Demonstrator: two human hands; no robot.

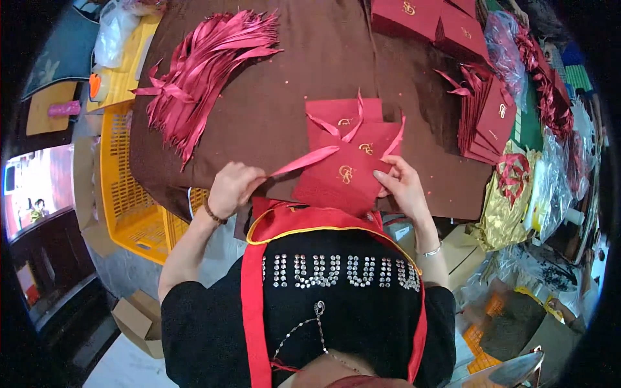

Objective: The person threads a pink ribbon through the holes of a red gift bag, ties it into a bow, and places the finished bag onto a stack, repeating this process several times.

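A flat dark-red paper piece with a gold emblem [333, 182], perhaps a gift bag or envelope, lies at the table's near edge. It overlaps similar red pieces [323, 111] with ribbons on them. My left hand [236, 187] is closed, pinching the end of a shiny red ribbon [304, 160] that stretches leftward from the front piece. At the right edge of that piece, my right hand [402, 184] is closed in a pinch, its thumb on the edge. Another ribbon tail [402, 129] rises just above those fingers; whether they hold it too is unclear.
A tied bundle of red ribbons [207, 74] lies at the far left of the brown-covered table [323, 45]. Stacked red pieces [485, 119] stand at the right, red boxes or bags [427, 26] behind. Yellow crates [132, 187] flank the left; plastic-wrapped goods [553, 187] crowd the right.
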